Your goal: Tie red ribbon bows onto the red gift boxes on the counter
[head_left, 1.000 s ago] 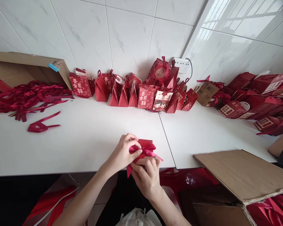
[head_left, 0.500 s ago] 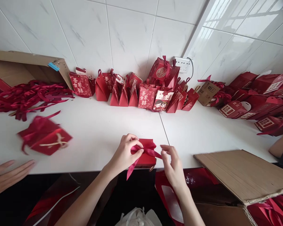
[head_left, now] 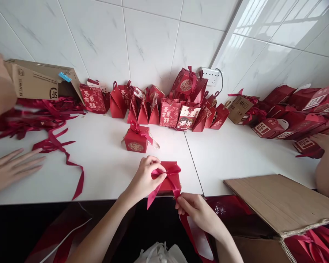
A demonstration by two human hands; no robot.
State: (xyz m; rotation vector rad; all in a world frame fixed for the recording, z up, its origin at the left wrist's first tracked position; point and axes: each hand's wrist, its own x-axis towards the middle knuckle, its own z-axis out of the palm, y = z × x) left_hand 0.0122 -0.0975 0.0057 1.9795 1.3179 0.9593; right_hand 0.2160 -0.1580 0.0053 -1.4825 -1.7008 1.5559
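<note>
A small red gift box [head_left: 164, 187] sits at the table's front edge, with a dark red ribbon [head_left: 172, 170] tied in a bow across its top. My left hand [head_left: 149, 177] pinches the bow's left loop close to the knot. Below it, one ribbon tail hangs over the edge. My right hand [head_left: 193, 208] closes its fingertips on the other tail at the box's front right corner. Behind my left hand stands another red box [head_left: 136, 140] with a bow, a gold round emblem and a cord handle.
Finished red gift bags [head_left: 171, 113] line the wall. At left, another person's hand [head_left: 16, 170] lies by loose ribbons [head_left: 49, 109] and a cardboard box [head_left: 68, 84]. At right are piled red boxes [head_left: 298, 122], a person's hand [head_left: 327, 142] and an open carton [head_left: 279, 201].
My right hand has moved down and left and taken hold of the ribbon tail. A bowed box that was moving at left now stands behind my left hand. A cardboard piece appears at left.
</note>
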